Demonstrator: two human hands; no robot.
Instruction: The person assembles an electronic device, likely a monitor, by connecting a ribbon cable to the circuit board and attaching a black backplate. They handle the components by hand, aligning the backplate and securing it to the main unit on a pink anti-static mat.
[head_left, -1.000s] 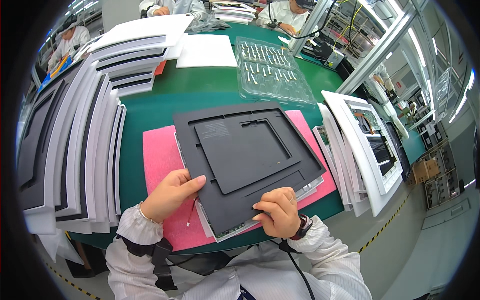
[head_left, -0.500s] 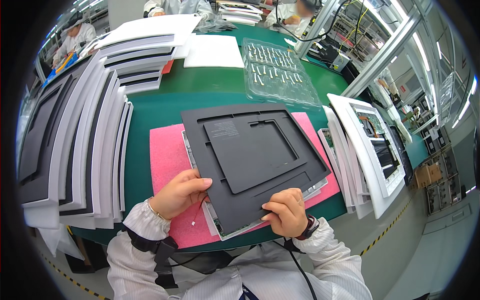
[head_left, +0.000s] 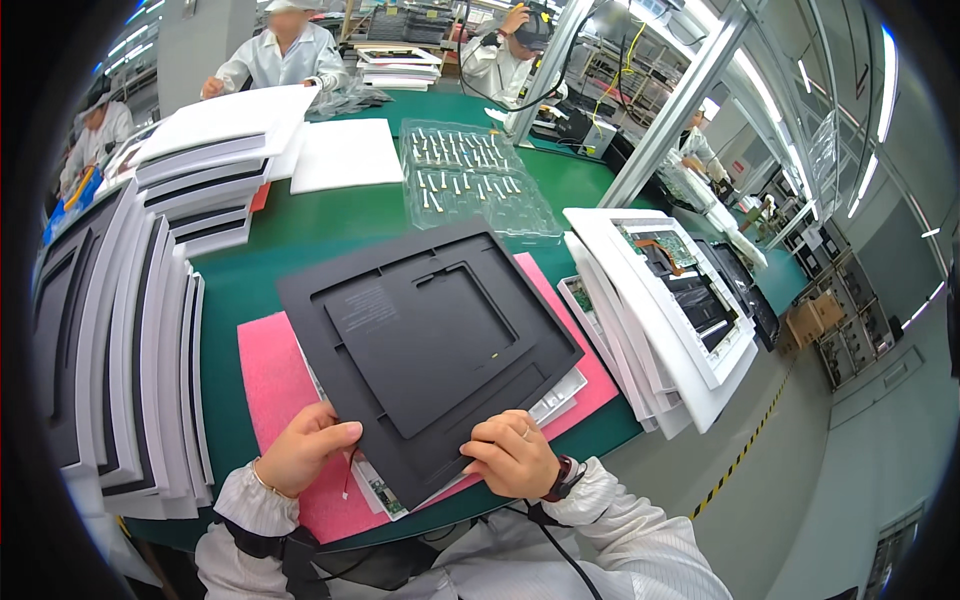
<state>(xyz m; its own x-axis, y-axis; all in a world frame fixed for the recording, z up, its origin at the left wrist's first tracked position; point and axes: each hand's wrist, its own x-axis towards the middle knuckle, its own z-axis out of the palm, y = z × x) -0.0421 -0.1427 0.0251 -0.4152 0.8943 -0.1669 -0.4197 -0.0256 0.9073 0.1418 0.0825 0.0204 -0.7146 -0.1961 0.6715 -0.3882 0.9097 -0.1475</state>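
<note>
Together, both hands (head_left: 300, 450) (head_left: 515, 458) gripping a black panel (head_left: 425, 350) by its edges, pink mat (head_left: 265, 370) below, green table (head_left: 235, 275) around

The left one of two head-worn fisheye cameras looks forward and down over the desk (head_left: 340, 212), near enough that the left hand (head_left: 300, 450) and right hand (head_left: 512, 455) show clearly at lower centre. Its wide sweep takes in the wearer's sleeves (head_left: 620, 530) along the bottom, floor (head_left: 800, 420) at lower right and ceiling lights (head_left: 887, 85) at upper right, inside a dark, rounded rim.
</note>
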